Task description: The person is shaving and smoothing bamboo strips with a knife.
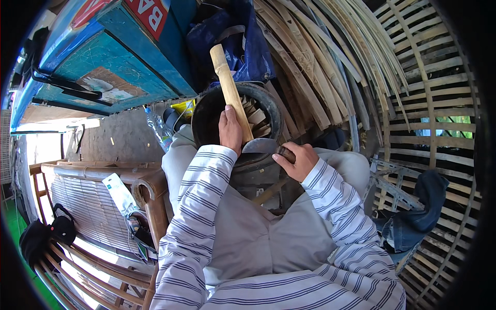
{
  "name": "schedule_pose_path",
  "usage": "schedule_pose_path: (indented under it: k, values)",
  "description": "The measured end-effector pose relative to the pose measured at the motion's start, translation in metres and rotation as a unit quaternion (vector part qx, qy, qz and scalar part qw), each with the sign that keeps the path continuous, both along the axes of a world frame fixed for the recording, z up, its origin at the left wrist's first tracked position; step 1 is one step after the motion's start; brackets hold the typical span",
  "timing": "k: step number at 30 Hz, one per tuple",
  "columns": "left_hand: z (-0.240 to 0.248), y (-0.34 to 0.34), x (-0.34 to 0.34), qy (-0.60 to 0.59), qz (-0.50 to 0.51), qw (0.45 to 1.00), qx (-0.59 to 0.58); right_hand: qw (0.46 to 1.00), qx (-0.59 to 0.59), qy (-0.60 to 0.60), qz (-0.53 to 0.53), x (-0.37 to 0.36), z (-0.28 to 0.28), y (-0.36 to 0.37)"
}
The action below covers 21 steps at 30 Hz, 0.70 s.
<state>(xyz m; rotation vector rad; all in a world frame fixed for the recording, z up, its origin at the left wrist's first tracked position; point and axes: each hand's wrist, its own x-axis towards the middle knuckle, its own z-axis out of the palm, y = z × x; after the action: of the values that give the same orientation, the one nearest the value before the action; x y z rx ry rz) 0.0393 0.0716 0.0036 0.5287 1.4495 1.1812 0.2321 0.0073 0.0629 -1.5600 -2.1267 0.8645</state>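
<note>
My left hand (230,130) is closed around the lower part of a split bamboo piece (227,85), which slants up and away over a black bucket (279,107). In my right hand (298,161) is the dark handle of a knife with a broad, curved grey blade (260,146). The blade points left and lies against or just beside the bamboo's lower end, close to my left fingers; exact contact I cannot tell. Inside the bucket, between my knees, stand several short bamboo pieces (256,116).
Long bamboo strips (310,67) are heaped beyond the bucket, beside a slatted bamboo wall (434,113). A blue cabinet (139,67) stands at the far left, a plastic bottle (157,126) below it. Left of me is a bamboo bench (93,188); dark cloth (426,206) hangs at right.
</note>
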Motion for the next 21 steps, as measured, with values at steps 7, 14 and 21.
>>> schedule_pose_path:
  k: [7, 14, 21]
  values:
    - [0.0038, -0.0011, -0.0014, -0.011, -0.004, 1.0, -0.018, 1.0, 0.003, -0.001, 0.005, -0.001, 0.0058, 0.0017]
    - [-0.0006, -0.0002, -0.0017, -0.015, -0.004, 0.999, -0.045, 1.0, -0.019, 0.015, 0.004, -0.0008, 0.0048, 0.0022]
    - [0.0028, -0.0005, 0.0011, -0.044, -0.001, 0.998, -0.047, 1.0, -0.018, -0.002, 0.005, 0.0007, 0.0041, 0.0013]
